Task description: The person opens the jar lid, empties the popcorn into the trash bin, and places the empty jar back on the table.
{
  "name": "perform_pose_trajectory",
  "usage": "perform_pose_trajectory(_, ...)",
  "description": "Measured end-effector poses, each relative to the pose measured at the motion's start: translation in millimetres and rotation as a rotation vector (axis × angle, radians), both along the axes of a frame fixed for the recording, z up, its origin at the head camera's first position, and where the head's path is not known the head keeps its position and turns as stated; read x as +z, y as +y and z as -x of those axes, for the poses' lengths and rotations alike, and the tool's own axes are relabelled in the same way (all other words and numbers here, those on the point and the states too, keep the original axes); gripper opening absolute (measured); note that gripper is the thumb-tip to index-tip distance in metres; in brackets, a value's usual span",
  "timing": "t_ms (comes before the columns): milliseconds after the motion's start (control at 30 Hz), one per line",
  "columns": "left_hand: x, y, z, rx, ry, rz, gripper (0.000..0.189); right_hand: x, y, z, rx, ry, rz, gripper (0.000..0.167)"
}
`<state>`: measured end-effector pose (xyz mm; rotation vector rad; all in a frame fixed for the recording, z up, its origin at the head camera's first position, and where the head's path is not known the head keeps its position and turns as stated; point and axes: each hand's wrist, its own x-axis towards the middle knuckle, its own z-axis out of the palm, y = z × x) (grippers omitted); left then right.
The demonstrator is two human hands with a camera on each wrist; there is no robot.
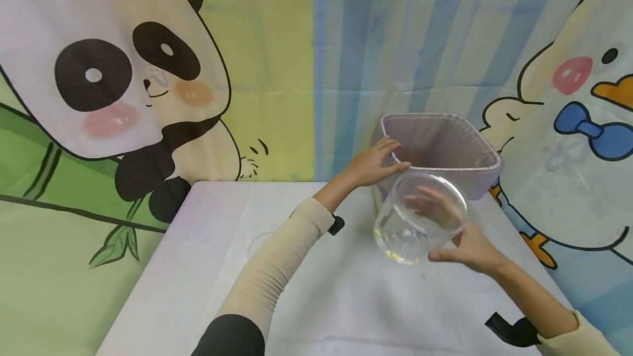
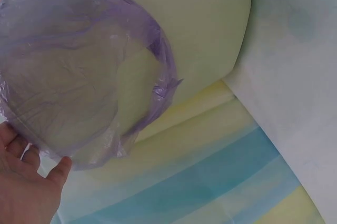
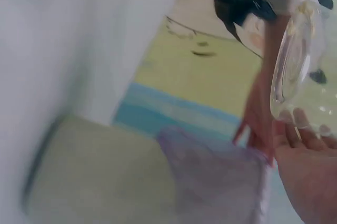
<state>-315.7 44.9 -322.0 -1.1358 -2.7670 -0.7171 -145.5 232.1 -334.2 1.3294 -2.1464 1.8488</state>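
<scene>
A pale trash bin (image 1: 477, 184) lined with a thin purple plastic bag (image 2: 58, 71) stands at the back right of the table. My left hand (image 1: 373, 165) holds its near left rim, with the thumb along the front edge and the bag under the fingers. In front of the bin, my right hand (image 1: 472, 249) grips a clear, see-through jar (image 1: 412, 221) from its right side. The jar is tilted, and yellow specks show along its lower end. Some right fingers appear through its wall. In the right wrist view, the jar (image 3: 310, 71) lies against the curled fingers.
The white table (image 1: 336, 290) reaches back to a hanging cloth (image 1: 267, 70) printed with a panda and a white duck. The bin stands close to this cloth. A black strap (image 1: 514, 331) hangs at the right wrist.
</scene>
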Motion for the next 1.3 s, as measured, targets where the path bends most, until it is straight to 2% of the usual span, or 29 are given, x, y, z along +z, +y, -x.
perform_pose_trajectory(100, 1.0, 1.0, 0.1, 0.001, -0.013, -0.006, 0.072, -28.0, -8, -8.1, 0.085, 0.002, -0.036, 0.106)
perform_pose_trajectory(300, 1.4, 1.8, -1.2, -0.008, -0.008, -0.015, 0.072, -87.9, -21, -26.7, 0.18, -0.059, -0.082, 0.105)
perform_pose_trajectory(433, 0.8, 0.5, -2.8, -0.009, -0.028, -0.021, 0.072, -120.9, -29, -39.5, 0.196, -0.129, -0.12, 0.104)
perform_pose_trajectory(533, 0.7, -0.3, -3.3, -0.006, -0.039, -0.019, 0.072, -140.6, -34, -46.0, 0.181, -0.201, -0.14, 0.104)
perform_pose_trajectory(600, 0.7, -0.8, -3.2, -0.004, -0.039, -0.017, 0.072, -152.1, -36, -48.2, 0.164, -0.21, -0.159, 0.104)
perform_pose_trajectory(800, 0.4, -1.0, -2.6, 0.006, -0.031, -0.003, 0.071, -180.7, -40, -53.5, 0.157, -0.239, -0.157, 0.104)
perform_pose_trajectory(933, 0.5, -1.2, -3.3, 0.005, -0.03, -0.008, 0.071, -197.7, -41, -56.9, 0.201, -0.314, -0.097, 0.099)
perform_pose_trajectory(1000, 0.1, -1.6, -3.4, 0.005, -0.033, -0.011, 0.071, -204.5, -42, -57.5, 0.217, -0.319, -0.07, 0.098)
perform_pose_trajectory(1033, -0.2, -2.0, -3.1, 0.003, -0.034, -0.013, 0.071, -206.9, -42, -57.9, 0.228, -0.334, -0.049, 0.098)
perform_pose_trajectory(1300, 0.4, -5.3, -2.8, 0.0, -0.039, -0.019, 0.072, -213.7, -46, -57.1, 0.226, -0.257, -0.033, 0.1)
